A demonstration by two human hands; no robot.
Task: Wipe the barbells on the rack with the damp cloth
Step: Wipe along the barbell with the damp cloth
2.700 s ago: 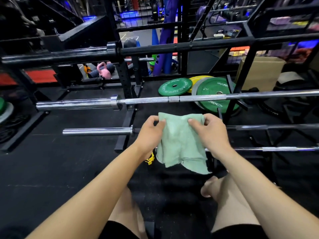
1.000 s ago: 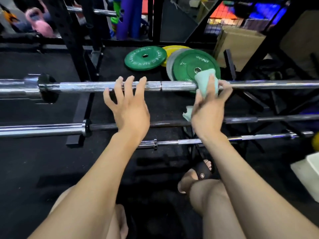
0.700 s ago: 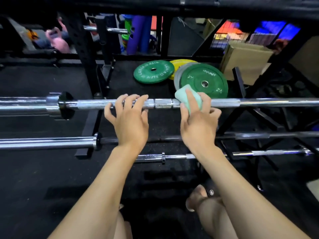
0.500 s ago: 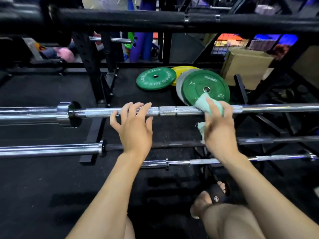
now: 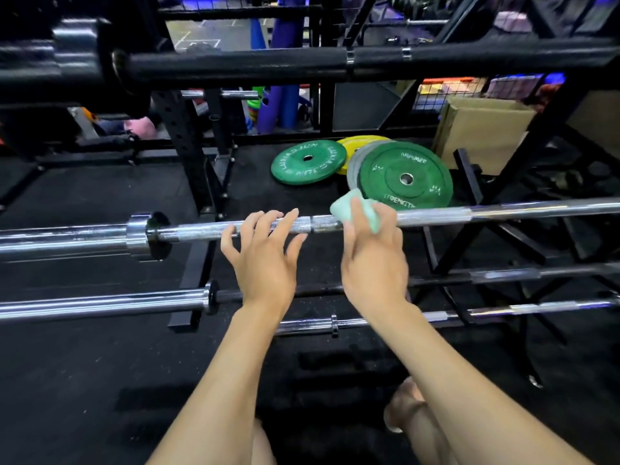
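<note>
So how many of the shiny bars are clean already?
None plainly look finished. In hand: the right hand holds the green cloth on the silver barbell while the left hand rests on it. Left: the black bar above and two lower bars.

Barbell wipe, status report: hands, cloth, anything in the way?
Left hand open, fingers resting on chrome barbell. Right hand holds green cloth against it. Nothing blocking.

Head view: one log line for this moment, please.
stage: wiping | right hand: cloth on chrome barbell | left hand: resting on bar
</note>
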